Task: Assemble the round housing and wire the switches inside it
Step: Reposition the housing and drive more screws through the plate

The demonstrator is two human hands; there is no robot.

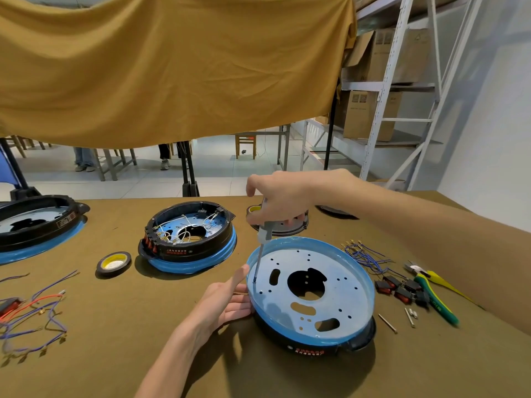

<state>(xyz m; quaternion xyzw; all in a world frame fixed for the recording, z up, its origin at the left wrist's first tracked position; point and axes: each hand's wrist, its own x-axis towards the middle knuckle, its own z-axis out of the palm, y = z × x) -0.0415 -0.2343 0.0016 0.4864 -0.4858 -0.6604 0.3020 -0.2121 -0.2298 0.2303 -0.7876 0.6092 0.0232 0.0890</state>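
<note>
A round housing (pixel 342 285) with a blue-filmed metal plate on a black ring lies in front of me. My right hand (pixel 280 201) grips a grey-handled screwdriver (pixel 263 239) upright, its tip on a hole at the plate's left side. My left hand (pixel 227 301) rests with straight fingers against the housing's left rim. Several black switches with red rockers (pixel 402 290) and a bundle of blue wires (pixel 363 255) lie to the right of the housing.
A wired housing (pixel 189 239) stands behind to the left, another (pixel 34 225) at the far left. Tape roll (pixel 113 263), loose wires (pixel 31 320), green-yellow pliers (pixel 431 291) and small metal pins (pixel 402 318) lie on the brown table. A yellow cloth hangs above.
</note>
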